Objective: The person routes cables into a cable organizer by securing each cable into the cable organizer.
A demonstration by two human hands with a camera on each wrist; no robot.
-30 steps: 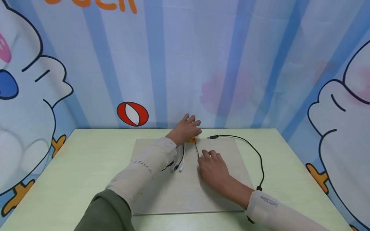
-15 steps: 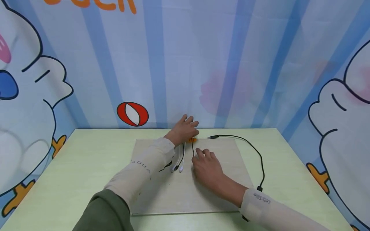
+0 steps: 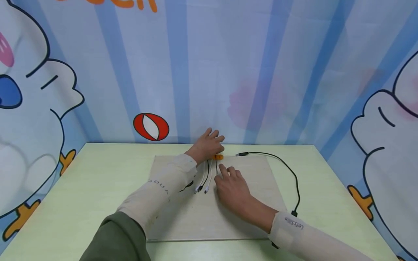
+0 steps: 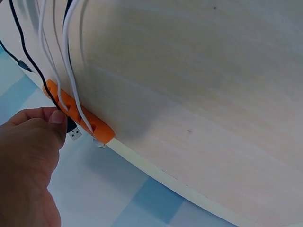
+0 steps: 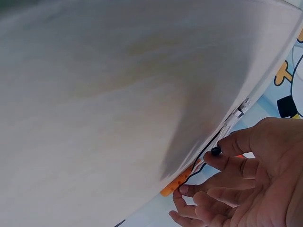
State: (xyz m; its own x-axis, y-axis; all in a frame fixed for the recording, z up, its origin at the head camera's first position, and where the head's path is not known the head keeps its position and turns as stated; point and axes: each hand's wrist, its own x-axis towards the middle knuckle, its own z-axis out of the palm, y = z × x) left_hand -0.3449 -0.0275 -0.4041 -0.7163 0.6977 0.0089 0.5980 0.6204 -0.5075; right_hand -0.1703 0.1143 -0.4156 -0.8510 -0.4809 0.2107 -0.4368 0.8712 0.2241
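An orange cable holder (image 4: 102, 130) sits at the board's far edge with several black and white cables running through it. My left hand (image 3: 207, 148) is there, its thumb and finger pinching a black USB cable (image 4: 35, 61) by its USB plug (image 4: 71, 125). Nearer me, my right hand (image 3: 233, 188) pinches the same cable's small black connector (image 5: 216, 151) between thumb and forefinger, its other fingers loosely bent. The cable runs between both hands through the holder. White cable plugs (image 3: 207, 190) lie on the board left of my right hand.
A pale board (image 3: 254, 217) lies on the light table (image 3: 107, 181). One more black cable (image 3: 295, 177) curves across the table at the right, its USB plug (image 3: 242, 154) near the back edge. A printed cartoon backdrop (image 3: 209, 72) stands behind and at both sides.
My right hand has shifted left and slightly away from me, and the black cable between my hands has swung left with it. My left hand has moved a little left, uncovering more of the orange holder.
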